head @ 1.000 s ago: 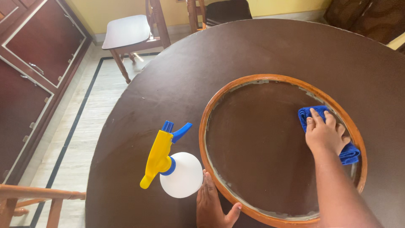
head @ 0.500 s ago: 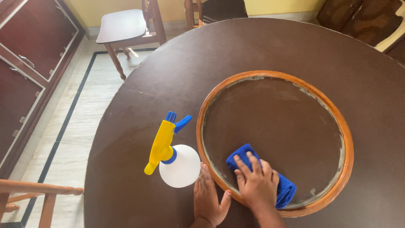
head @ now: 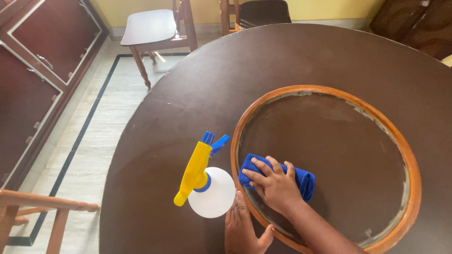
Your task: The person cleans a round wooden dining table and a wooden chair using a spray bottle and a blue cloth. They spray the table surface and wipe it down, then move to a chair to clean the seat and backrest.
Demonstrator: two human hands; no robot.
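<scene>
A round mirror in an orange-brown wooden frame (head: 329, 90) lies flat on a dark brown round table (head: 197, 89). My right hand (head: 275, 186) presses a folded blue cloth (head: 303, 181) onto the glass at its near left edge. My left hand (head: 242, 228) rests flat on the table just outside the frame, fingers together. A white spray bottle (head: 214, 193) with a yellow and blue trigger head stands right next to the left hand, left of the frame.
A wooden chair with a pale seat (head: 150, 26) stands beyond the table at the far left, another dark chair (head: 261, 10) at the far side. A dark cabinet (head: 33, 70) lines the left wall. A chair back (head: 44, 202) shows at the near left.
My right hand has swept the blue cloth from the mirror's right edge across the near side to its left edge. The left hand and the bottle have stayed put.
</scene>
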